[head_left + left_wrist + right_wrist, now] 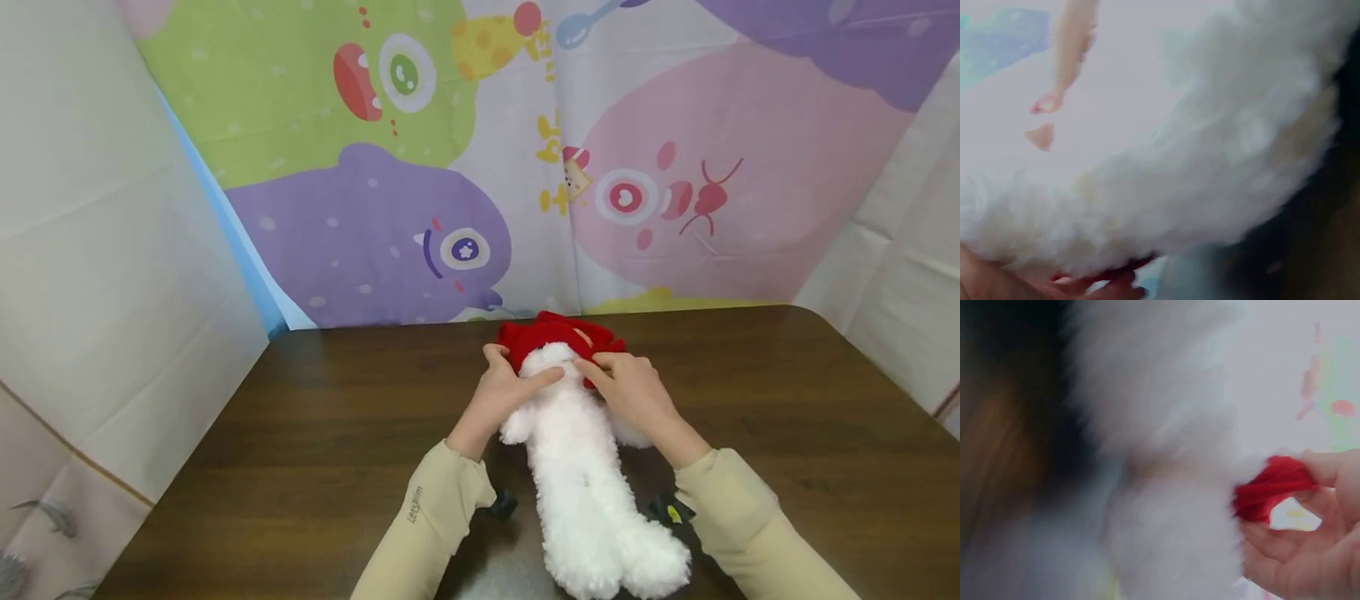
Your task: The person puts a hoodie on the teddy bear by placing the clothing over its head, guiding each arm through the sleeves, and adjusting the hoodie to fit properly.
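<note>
A fluffy white plush toy lies on the table, head toward the back edge. Around its head sits a red cloth hat. My left hand holds the left side of the head, its thumb across the toy's front; its fingertips are hidden in the head view. In the left wrist view, white fur fills the middle, above blurred fingers and a bit of red cloth. At the hat's right edge, my right hand pinches the cloth. The right wrist view shows red fabric between thumb and fingers.
The toy rests on a dark brown wooden table. A printed cartoon curtain hangs behind the table, and pale cloth panels stand at the sides. Dark straps show at the wrists.
</note>
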`<state>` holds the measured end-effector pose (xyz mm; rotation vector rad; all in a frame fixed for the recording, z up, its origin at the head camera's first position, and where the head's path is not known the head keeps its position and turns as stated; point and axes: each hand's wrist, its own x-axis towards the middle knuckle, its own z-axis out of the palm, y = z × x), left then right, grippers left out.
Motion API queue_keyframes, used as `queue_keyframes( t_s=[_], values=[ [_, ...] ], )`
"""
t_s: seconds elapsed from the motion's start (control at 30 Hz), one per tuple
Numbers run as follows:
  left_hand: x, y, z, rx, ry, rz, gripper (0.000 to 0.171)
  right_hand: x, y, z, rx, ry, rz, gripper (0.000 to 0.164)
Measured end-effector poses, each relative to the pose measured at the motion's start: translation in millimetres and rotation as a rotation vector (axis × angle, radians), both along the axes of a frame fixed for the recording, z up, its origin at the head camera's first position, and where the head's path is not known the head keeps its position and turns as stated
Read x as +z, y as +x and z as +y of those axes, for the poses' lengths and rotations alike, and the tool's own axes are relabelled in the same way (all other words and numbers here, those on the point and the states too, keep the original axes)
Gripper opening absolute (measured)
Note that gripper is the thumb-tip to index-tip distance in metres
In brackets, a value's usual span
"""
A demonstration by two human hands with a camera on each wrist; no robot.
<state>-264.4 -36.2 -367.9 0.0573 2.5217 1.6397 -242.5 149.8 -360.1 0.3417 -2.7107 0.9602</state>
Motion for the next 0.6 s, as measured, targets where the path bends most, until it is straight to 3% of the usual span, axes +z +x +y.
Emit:
queue_keyframes(
  t_s=[0.13, 0.27, 0.4, 0.6],
  values=[
    [-6.0, 2.0, 8, 0.129, 0.018, 0.072, 0.076, 5.1, 4.9, -2, 0.09, 0.03, -0.012, 0.033],
    [-12.5, 3.1, 11, 0.23, 0.01, 0.101, 0.064, 5.2, 6.0, -2, 0.201, 0.156, 0.0, 0.025],
    [-16.3, 2.1, 14, 0.297, -0.021, 0.116, 0.055, 8.8, 7.3, 1, 0.305, 0.296, 0.029, 0.024],
    [-18.0, -0.9, 16, 0.353, -0.05, 0.126, 0.046, 11.6, 10.1, 3, 0.39, 0.341, 0.002, 0.015]
  ],
)
